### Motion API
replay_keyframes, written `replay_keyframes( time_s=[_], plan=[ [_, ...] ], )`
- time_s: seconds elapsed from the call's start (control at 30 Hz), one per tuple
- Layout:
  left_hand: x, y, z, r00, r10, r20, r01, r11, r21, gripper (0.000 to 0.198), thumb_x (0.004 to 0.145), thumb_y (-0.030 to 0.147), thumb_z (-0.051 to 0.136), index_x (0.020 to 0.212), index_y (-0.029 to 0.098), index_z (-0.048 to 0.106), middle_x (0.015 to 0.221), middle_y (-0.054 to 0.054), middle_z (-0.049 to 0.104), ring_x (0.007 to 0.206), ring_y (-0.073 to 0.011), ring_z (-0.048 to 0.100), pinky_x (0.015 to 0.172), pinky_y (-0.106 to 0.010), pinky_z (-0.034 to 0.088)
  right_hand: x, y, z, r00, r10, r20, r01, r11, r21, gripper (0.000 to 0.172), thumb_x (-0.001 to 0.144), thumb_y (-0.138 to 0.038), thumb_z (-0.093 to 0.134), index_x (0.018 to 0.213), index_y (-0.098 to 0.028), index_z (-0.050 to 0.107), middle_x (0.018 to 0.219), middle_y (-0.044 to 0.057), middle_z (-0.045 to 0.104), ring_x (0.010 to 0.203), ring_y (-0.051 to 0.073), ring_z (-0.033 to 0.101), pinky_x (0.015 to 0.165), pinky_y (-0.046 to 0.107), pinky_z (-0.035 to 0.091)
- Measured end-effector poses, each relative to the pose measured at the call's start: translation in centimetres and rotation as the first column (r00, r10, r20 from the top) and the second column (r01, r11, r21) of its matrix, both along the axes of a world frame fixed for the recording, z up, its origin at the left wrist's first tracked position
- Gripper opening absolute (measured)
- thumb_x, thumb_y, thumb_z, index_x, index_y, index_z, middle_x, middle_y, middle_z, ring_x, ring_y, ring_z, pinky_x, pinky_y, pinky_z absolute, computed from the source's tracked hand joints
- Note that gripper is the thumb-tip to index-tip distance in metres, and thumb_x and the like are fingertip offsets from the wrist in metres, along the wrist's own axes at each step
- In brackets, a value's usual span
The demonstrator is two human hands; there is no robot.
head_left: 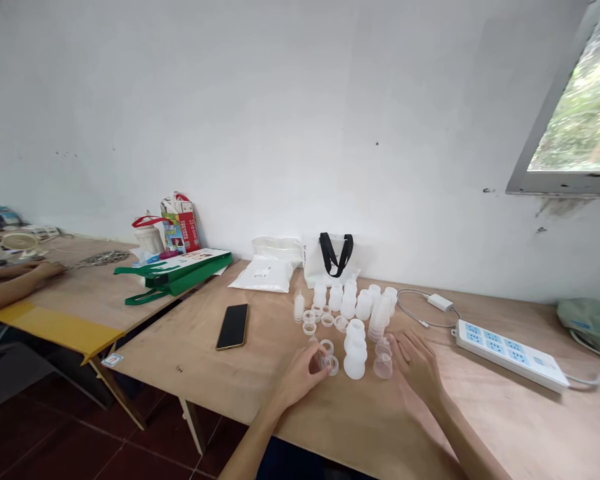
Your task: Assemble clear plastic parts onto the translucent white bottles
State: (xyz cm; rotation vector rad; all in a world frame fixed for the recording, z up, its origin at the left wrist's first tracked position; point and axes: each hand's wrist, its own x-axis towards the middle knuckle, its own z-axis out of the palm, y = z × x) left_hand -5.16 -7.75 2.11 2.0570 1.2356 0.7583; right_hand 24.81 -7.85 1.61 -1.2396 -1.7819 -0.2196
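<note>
My left hand (pixel 303 375) has its thumb and fingers closed around a translucent plastic ring (pixel 325 362) on the table. Another ring (pixel 327 347) lies just beyond the fingertips. On the other side, my right hand (pixel 417 363) has its fingers stretched out beside the clear domed plastic covers (pixel 383 365), seemingly touching them. Between my hands stand several milky white plastic bottles (pixel 355 363) in a row. More white bottles (pixel 364 305) are grouped behind, with a tall stack of clear covers (pixel 380 317) at their right. Several loose rings (pixel 309 328) lie left of the bottles.
A black phone (pixel 233 327) lies on the wooden table (pixel 200 373). A power strip (pixel 510 353) and cabled white adapter (pixel 440 303) are at right. White plastic packages (pixel 267 273) and a black-handled bag (pixel 313 263) stand by the wall. Another person's hand (pixel 47 270) rests at far left.
</note>
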Motion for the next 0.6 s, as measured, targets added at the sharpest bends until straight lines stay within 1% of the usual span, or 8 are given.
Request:
replay_keyframes(
  time_s=[0.07,0.13,0.2,0.23,0.27,0.33,0.47,0.6],
  plan=[
    [0.3,-0.1,-0.5,0.999,-0.043,0.026,0.044,0.999,-0.016,0.019,0.09,0.039,0.064,0.104,0.027,0.064,0.098,-0.001,0.071,0.089,-0.023,0.065,0.084,-0.034,0.05,-1.8,-2.3,-0.1,0.998,0.037,0.048,-0.042,0.993,0.115,0.036,0.104,-0.034,0.047,0.074,-0.025,0.064,0.07,0.006,0.066,0.069,0.023,0.06,0.07,0.036,0.046],
    [0.5,-0.1,-0.9,0.995,-0.086,0.047,0.085,0.996,0.009,0.018,0.089,0.035,0.065,0.105,0.027,0.066,0.1,-0.001,0.071,0.091,-0.0234,0.065,0.088,-0.035,0.049,-4.5,-4.5,-0.7,0.979,0.141,0.15,-0.16,0.979,0.125,0.038,0.104,-0.028,0.046,0.071,-0.026,0.065,0.063,0.004,0.064,0.062,0.021,0.06,0.065,0.035,0.046],
    [0.6,0.1,-1.3,0.992,-0.112,0.062,0.109,0.993,0.041,0.017,0.088,0.033,0.066,0.105,0.028,0.068,0.104,-0.001,0.071,0.093,-0.0237,0.065,0.092,-0.036,0.048,-7.5,-6.0,-1.5,0.932,0.236,0.275,-0.246,0.969,0.001,0.039,0.105,-0.025,0.044,0.071,-0.025,0.064,0.063,0.003,0.064,0.059,0.02,0.062,0.06,0.033,0.043],
    [0.6,0.1,-1.3,0.99,-0.124,0.074,0.121,0.992,0.043,0.017,0.088,0.034,0.067,0.105,0.028,0.068,0.105,-0.002,0.071,0.093,-0.0237,0.065,0.093,-0.036,0.048,-9.0,-6.4,-1.9,0.918,0.252,0.306,-0.248,0.967,-0.051,0.037,0.105,-0.024,0.043,0.076,-0.025,0.066,0.067,0.004,0.068,0.058,0.02,0.063,0.055,0.031,0.042],
    [0.5,0.2,-1.4,0.987,-0.132,0.087,0.129,0.991,0.036,0.017,0.088,0.035,0.067,0.104,0.028,0.069,0.105,-0.002,0.071,0.092,-0.0238,0.065,0.092,-0.036,0.049,-10.2,-6.6,-2.3,0.936,0.196,0.293,-0.167,0.978,-0.121,0.033,0.105,-0.023,0.04,0.09,-0.025,0.07,0.083,0.006,0.075,0.062,0.02,0.067,0.056,0.031,0.044],
    [0.4,0.4,-1.4,0.985,-0.126,0.114,0.126,0.992,0.012,0.018,0.088,0.039,0.068,0.102,0.027,0.07,0.102,-0.003,0.072,0.089,-0.0241,0.065,0.088,-0.037,0.051,-11.9,-6.4,-2.9,0.946,0.172,0.275,-0.128,0.977,-0.173,0.034,0.105,-0.024,0.036,0.099,-0.027,0.069,0.103,0.007,0.077,0.064,0.021,0.07,0.053,0.032,0.047],
    [0.2,0.4,-1.4,0.988,-0.053,0.147,0.055,0.998,-0.013,0.016,0.087,0.034,0.065,0.1,0.025,0.071,0.096,-0.004,0.072,0.085,-0.0239,0.064,0.081,-0.036,0.052,-12.2,-6.1,-3.7,0.938,0.203,0.282,-0.132,0.959,-0.249,0.027,0.105,-0.025,0.037,0.097,-0.027,0.063,0.114,0.006,0.074,0.069,0.019,0.074,0.056,0.029,0.054],
    [0.4,0.3,-1.2,0.988,-0.015,0.157,0.016,1.0,-0.005,0.015,0.085,0.031,0.066,0.097,0.024,0.072,0.094,-0.004,0.072,0.088,-0.0229,0.063,0.082,-0.034,0.051,-11.7,-6.5,-3.5,0.954,0.157,0.254,-0.079,0.953,-0.294,0.023,0.104,-0.022,0.039,0.102,-0.026,0.061,0.128,0.008,0.07,0.067,0.017,0.073,0.056,0.029,0.057]
  ],
)
